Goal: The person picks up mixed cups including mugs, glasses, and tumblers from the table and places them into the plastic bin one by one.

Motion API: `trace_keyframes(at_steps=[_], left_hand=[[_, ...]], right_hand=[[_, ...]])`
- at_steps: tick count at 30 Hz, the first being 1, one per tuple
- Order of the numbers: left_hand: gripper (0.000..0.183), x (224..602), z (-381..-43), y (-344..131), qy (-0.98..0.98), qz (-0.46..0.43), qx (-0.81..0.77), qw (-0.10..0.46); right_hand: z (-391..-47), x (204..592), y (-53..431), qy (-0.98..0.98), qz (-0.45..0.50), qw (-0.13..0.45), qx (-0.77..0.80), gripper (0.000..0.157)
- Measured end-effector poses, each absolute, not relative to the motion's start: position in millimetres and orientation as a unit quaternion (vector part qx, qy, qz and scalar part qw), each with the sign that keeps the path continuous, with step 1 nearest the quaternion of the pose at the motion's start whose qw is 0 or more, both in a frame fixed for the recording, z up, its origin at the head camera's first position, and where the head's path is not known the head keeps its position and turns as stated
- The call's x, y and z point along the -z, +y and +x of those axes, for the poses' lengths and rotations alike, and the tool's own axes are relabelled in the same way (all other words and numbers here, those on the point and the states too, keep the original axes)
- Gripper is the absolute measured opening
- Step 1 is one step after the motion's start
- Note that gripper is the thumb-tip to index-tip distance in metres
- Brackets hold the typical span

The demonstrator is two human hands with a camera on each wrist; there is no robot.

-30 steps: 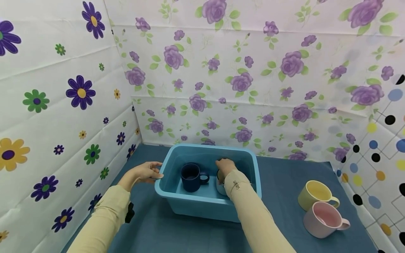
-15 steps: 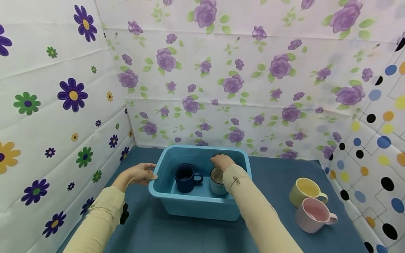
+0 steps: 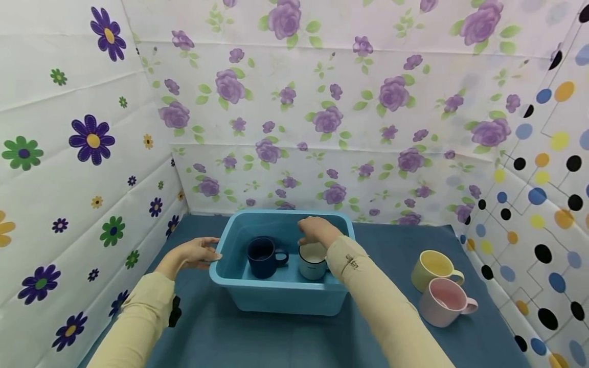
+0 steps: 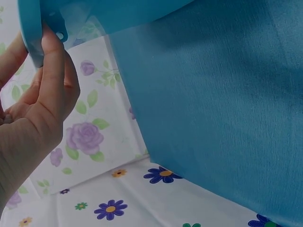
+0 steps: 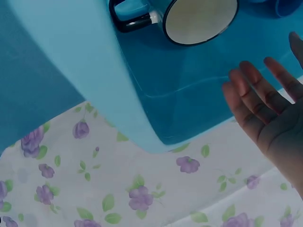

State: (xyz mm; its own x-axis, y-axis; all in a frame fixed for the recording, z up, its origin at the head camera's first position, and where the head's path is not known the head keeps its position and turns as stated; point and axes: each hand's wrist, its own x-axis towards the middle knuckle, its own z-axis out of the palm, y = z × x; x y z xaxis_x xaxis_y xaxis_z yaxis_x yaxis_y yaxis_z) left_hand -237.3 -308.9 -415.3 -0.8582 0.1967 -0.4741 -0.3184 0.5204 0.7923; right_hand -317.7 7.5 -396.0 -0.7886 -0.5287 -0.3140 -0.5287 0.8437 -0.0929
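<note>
A light blue plastic basin (image 3: 285,299) stands on the blue cloth, with a dark navy mug (image 3: 260,261) upright inside it on the left. To that mug's right stands a pale blue enamel mug (image 3: 312,269) with a black rim and white inside; its black handle (image 5: 135,23) shows in the right wrist view. Just above the pale mug hovers my right hand (image 3: 318,231), fingers extended and apart from it, holding nothing (image 5: 272,106). My left hand (image 3: 195,252) pinches the basin's left rim (image 4: 31,33) between thumb and fingers.
Right of the basin, a yellow mug (image 3: 434,271) and a pink mug (image 3: 444,304) stand close together on the blue cloth (image 3: 382,255). Floral sheets (image 3: 294,174) hang behind, and patterned sheets flank both sides.
My right hand has let go of the pale enamel mug and risen from it, leaving it standing in the basin. My left hand has stayed at the rim. The head view has shifted right.
</note>
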Motion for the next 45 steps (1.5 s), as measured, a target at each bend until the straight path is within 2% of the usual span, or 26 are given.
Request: trace_keyframes(at_steps=[13, 19, 38, 45], left_hand=[[0.076, 417, -237, -309, 0.826, -0.019, -0.494, 0.27], [0.074, 416, -236, -312, 0.822, -0.017, -0.501, 0.27], [0.073, 416, -236, -306, 0.824, -0.024, -0.497, 0.272], [0.073, 416, -237, -309, 0.826, -0.015, -0.493, 0.272]], right_hand=[[-312, 382, 27, 0.941, -0.283, 0.15, 0.106, 0.015], [-303, 371, 34, 0.941, -0.287, 0.141, 0.112, 0.017], [-262, 359, 80, 0.929, -0.324, 0.024, 0.177, 0.015], [-254, 362, 93, 0.925, -0.329, 0.008, 0.19, 0.015]])
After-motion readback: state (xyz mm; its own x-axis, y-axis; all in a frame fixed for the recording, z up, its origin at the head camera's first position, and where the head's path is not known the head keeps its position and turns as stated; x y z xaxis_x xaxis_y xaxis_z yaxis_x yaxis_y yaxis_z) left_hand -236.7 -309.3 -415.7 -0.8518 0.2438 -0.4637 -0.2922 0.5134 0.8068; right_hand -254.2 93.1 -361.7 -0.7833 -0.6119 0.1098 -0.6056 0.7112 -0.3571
